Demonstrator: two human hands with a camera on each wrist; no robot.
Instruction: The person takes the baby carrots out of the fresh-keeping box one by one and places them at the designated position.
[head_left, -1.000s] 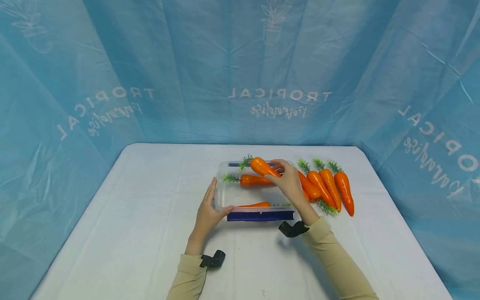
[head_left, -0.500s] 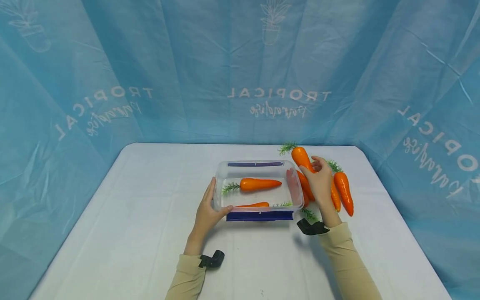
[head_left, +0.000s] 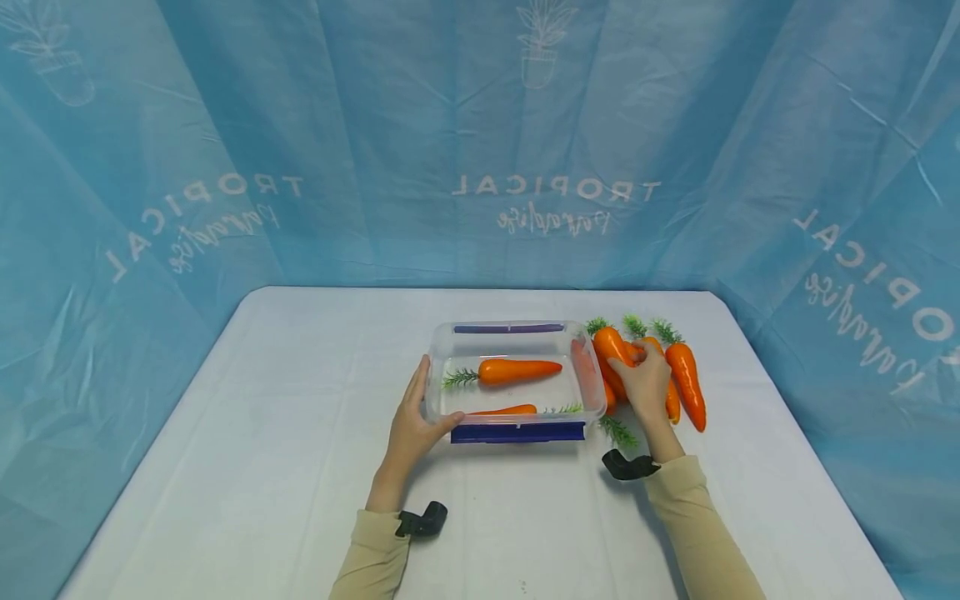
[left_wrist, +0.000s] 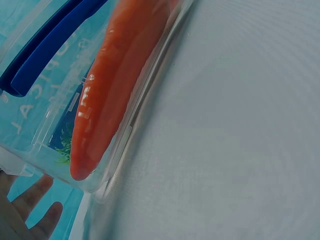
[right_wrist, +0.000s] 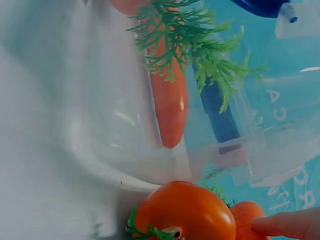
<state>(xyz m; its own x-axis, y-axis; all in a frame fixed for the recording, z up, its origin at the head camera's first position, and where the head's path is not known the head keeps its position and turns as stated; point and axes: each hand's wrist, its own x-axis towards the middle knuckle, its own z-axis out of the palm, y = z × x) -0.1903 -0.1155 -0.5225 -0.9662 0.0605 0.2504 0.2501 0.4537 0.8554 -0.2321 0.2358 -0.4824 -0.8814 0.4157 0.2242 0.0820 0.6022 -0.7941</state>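
A clear plastic container with blue latches stands at mid table. Inside lie one orange carrot with green leaves and another close to the front wall. At the container's front left corner is my left hand, thumb against the front rim and straight fingers along the left side. My right hand grips a carrot just right of the container, thumb on the near side. In the right wrist view, a fingertip touches this carrot. Beneath it sits another carrot, partly hidden.
To the right of my right hand lies a carrot, tip toward me; another beside it is partly covered by the hand. Green leaves stick out at the container's front right. A white cloth covers the table.
My right hand has carried a carrot rightward from above the container, then lowered it onto the carrots beside it. My left hand has stayed at the container's corner.
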